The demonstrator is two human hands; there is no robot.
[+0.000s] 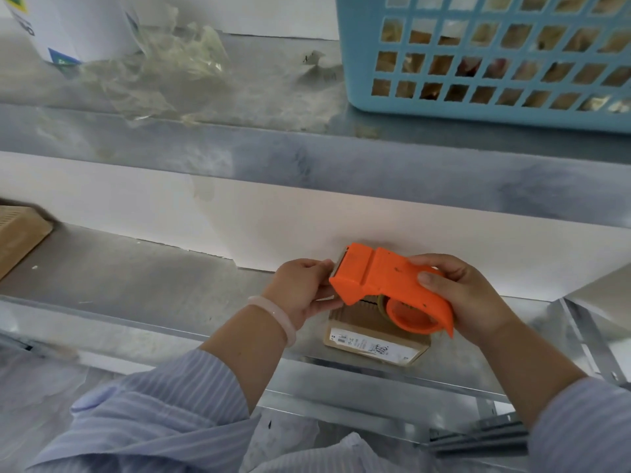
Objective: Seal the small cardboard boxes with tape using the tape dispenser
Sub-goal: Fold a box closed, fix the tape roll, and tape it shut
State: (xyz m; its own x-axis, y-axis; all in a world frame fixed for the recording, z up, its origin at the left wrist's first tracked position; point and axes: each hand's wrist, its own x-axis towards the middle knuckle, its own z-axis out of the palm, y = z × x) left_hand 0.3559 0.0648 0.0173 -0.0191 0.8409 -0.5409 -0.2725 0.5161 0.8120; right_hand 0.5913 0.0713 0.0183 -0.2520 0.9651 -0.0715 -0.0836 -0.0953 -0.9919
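An orange tape dispenser (pixel 386 285) hovers just above a small cardboard box (pixel 372 341) that lies on the lower metal shelf (pixel 143 288). My right hand (pixel 467 295) grips the dispenser's rear handle. My left hand (pixel 304 291) pinches at the dispenser's front cutter end, where the tape end comes out. The box carries a white printed label on its near side. Most of the box's top is hidden by the dispenser.
A blue plastic basket (pixel 478 56) filled with items stands on the upper shelf (pixel 307 158) at the right. Crumpled clear plastic (pixel 164 66) and a white container (pixel 75 25) sit on the upper shelf's left. Another cardboard box (pixel 17 237) lies at the lower shelf's far left.
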